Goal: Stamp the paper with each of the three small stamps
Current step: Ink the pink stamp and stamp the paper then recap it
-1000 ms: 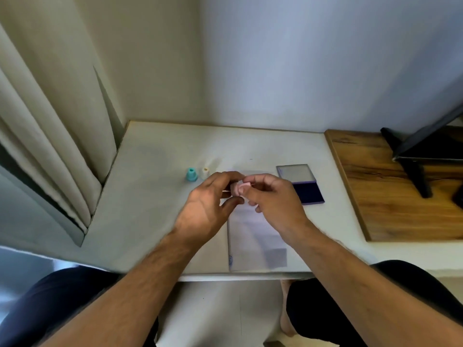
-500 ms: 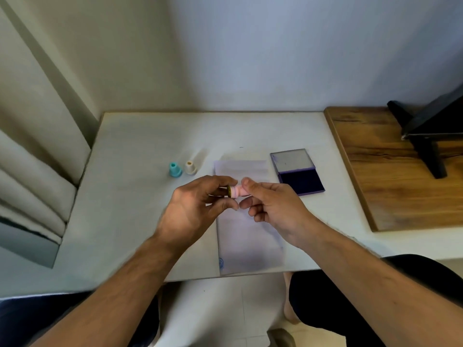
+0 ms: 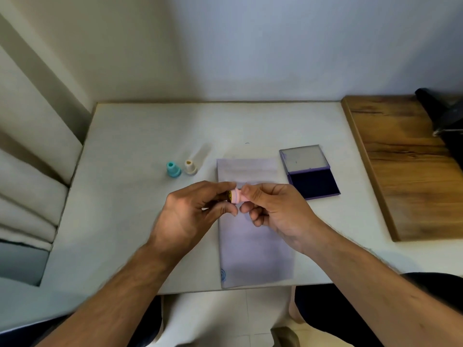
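A small pink stamp (image 3: 236, 196) is held sideways above the white paper (image 3: 253, 246), pinched between both hands. My left hand (image 3: 193, 214) grips its wide end, where a yellow face shows. My right hand (image 3: 273, 211) holds the narrow end with thumb and fingers. A teal stamp (image 3: 173, 169) and a cream stamp (image 3: 190, 167) stand upright on the table, left of the paper's top. The paper bears a blue round mark (image 3: 222, 274) at its near left corner. An open ink pad (image 3: 309, 171) lies to the right of the paper.
The white table (image 3: 120, 196) ends at a wall behind and a curtain (image 3: 27, 156) on the left. A wooden board (image 3: 411, 166) lies at the right with a black stand (image 3: 443, 116) on it. My knees show below the table's front edge.
The camera view has tilted down and shifted. Both hands stay over the paper with the pink stamp between them, now drawn slightly apart so more of the stamp shows.
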